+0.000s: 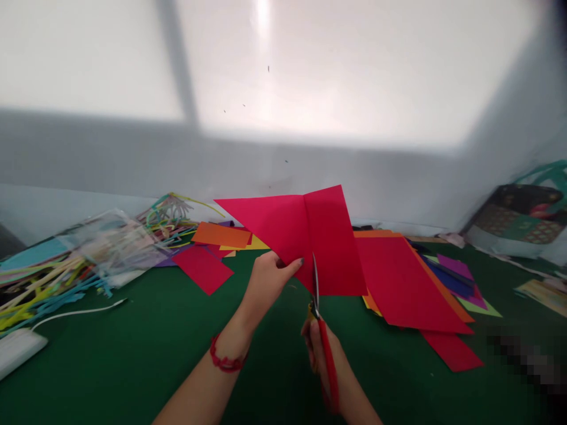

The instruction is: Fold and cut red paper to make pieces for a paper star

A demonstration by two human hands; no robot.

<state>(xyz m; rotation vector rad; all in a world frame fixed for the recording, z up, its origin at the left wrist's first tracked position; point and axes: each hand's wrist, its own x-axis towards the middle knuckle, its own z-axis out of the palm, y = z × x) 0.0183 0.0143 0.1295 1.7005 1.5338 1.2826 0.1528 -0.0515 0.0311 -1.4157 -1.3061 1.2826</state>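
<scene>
The left hand (268, 280) pinches the red paper (336, 242) near its lower edge, thumb on the near face and fingers partly hidden behind. The paper is held up above the green table (266, 366), a crease running down it. The right hand (316, 342) is closed round the handles of the scissors (330, 375), fingers curled and partly hidden; the blades point up at the paper's lower edge, right of the left thumb. On the left, a clear bag (117, 251) holds pale pieces too blurred to name, with coloured strips (53, 289) beside it. At the far right sits a patterned bag (516, 218); its contents are unclear. Coloured sheets (403, 277) lie overlapping right of the hands.
</scene>
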